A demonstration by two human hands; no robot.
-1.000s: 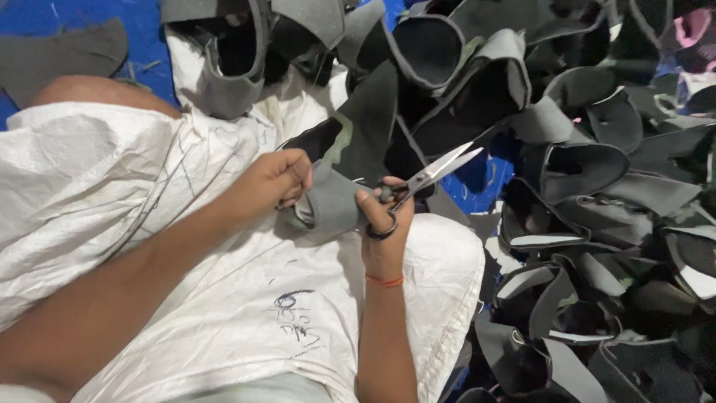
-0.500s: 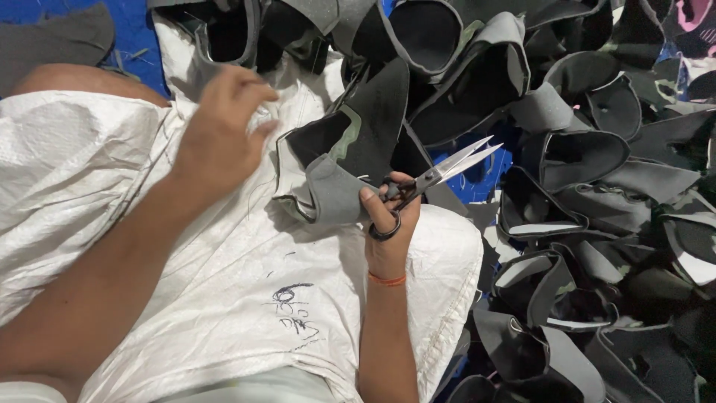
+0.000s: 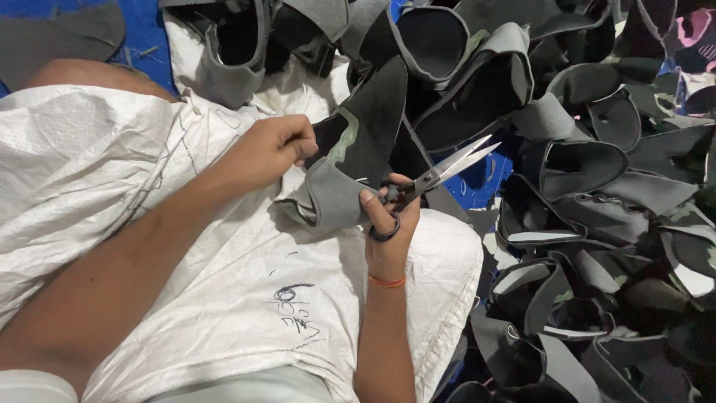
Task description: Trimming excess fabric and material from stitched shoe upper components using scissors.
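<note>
Pinching the grey fabric piece (image 3: 350,160) with our left hand (image 3: 270,151); scissors (image 3: 429,181), gripped in our right hand (image 3: 388,224), lie just right, blades spread, pointing away.

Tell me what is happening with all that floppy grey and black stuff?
A person sits with a white woven sack over their lap. Their left hand pinches a grey and black fabric piece, while their right hand holds a pair of scissors with the blades slightly open, pointing away. A big pile of similar cut pieces lies to the right on a blue sheet.
</note>
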